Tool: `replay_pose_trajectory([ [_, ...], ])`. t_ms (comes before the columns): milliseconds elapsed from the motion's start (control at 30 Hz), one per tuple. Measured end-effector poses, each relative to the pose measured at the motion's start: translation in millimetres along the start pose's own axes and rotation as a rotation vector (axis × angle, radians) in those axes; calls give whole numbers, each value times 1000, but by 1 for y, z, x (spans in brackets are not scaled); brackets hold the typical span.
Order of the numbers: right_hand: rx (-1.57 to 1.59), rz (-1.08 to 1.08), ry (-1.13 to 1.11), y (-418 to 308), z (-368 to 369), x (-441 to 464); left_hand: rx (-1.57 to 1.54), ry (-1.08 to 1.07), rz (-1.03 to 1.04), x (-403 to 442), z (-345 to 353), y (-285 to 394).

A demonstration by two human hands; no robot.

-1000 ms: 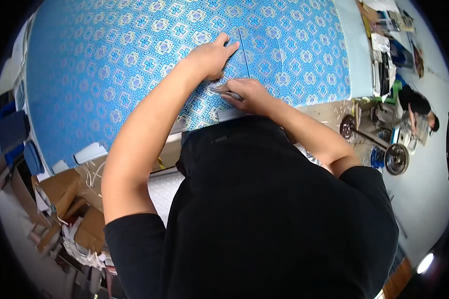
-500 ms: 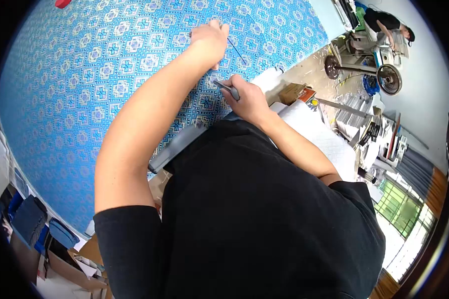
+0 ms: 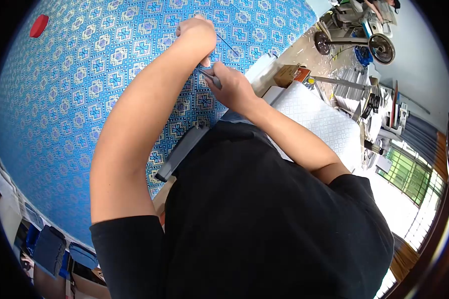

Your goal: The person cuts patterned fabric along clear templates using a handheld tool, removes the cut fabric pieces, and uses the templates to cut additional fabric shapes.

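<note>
Blue patterned fabric is spread over the table beneath both hands. My left hand rests on it, thumb apart from the fingers; the far fingertips are partly hidden. A thin dark line runs from beside that hand across the fabric; whether it is a rod, a cord or a cut I cannot tell. My right hand is closed around a grey-handled tool whose narrow end points at the left hand's thumb. The tool's exact kind is not clear. A dark grey bar-like object lies by my shirt at the table edge.
A red object lies on the fabric at the far left. White quilted material, a cardboard box and a handwheel machine are to the right. Another person is partly in view at top right. Dark blue bundles sit at lower left.
The view has shifted, so the red object shows more fully. My right hand and its tool have come closer to my left hand. The other person is now mostly out of view.
</note>
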State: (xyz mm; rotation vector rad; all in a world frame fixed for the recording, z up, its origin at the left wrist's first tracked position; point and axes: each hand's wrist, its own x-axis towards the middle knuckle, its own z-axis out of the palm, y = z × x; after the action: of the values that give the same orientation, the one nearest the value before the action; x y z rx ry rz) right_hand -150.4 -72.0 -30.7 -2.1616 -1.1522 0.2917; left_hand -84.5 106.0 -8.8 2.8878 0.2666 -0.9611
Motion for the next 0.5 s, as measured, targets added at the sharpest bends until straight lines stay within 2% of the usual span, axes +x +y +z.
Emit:
replay_pose_trajectory([
  [133, 0, 6, 58, -3, 13, 23, -88, -55, -4, -9, -22, 6],
  [200, -73, 33, -20, -5, 12, 24, -84, -201, -77, -14, -37, 15],
  [233, -129, -33, -79, -3, 12, 25, 36, -298, -123, -2, -40, 26],
  [267, -75, -146, 28, 1, 16, 28, 154, -397, -173, 17, -35, 39],
  [300, -18, -254, 137, 2, 20, 31, 216, -365, -240, 30, -21, 49],
  [333, 79, -298, 214, -13, 11, 42, 220, -362, -257, 39, -14, 51],
  [367, 87, -305, 223, 3, 31, 49, 248, -366, -230, 46, -11, 52],
  [400, 346, -102, 172, 34, 65, 53, 278, -373, -198, 49, -10, 53],
  [433, 600, 102, 115, 50, 86, 58, 163, -352, -157, -15, -55, 48],
  [467, 604, 92, 122, 41, 79, 69, 169, -345, -166, -7, -54, 48],
  [500, 457, 137, 6, 23, 64, 86, 216, -407, -127, 11, -45, 48],
])
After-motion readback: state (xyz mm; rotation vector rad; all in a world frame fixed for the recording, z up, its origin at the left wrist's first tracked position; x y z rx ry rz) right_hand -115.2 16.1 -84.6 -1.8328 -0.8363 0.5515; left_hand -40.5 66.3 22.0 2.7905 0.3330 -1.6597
